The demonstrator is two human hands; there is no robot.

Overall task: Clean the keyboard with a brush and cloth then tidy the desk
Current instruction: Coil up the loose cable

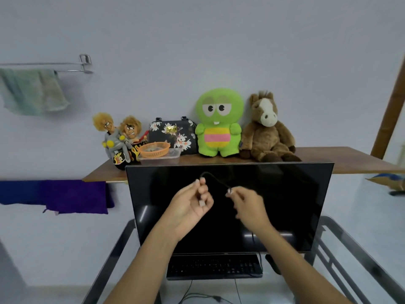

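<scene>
**Cable lifted clear of the keyboard, both hands pinching it**

Keyboard [213, 266]: black, lies flat on the glass table [350, 242], just in front of the monitor's foot, roughly centred between the side edges. No brush in view. A greenish cloth [32, 91] hangs on a wall rail far left; a purple cloth [65, 195] hangs lower; whether either is the cleaning cloth, cannot tell.

Cable [215, 178]: thin, black, arched in the air before the dark monitor [230, 207]. Left hand [190, 207] closed, thumb and fingertips pinching one end; a small pale piece, perhaps a plug, shows among its fingers. Right hand [247, 205] closed too, pinching the other side of the arch, and cable appears to trail down from it toward the keyboard's right end. Held up and taut-ish, probably to gather or coil the lead so it stays off the working surface. Right hand somewhat blurred.

Beyond: a wooden shelf [328, 159] behind the monitor carries soft toys, a flowered bag [173, 134] and an orange basket [154, 149], lined against the wall, out of the way.
</scene>
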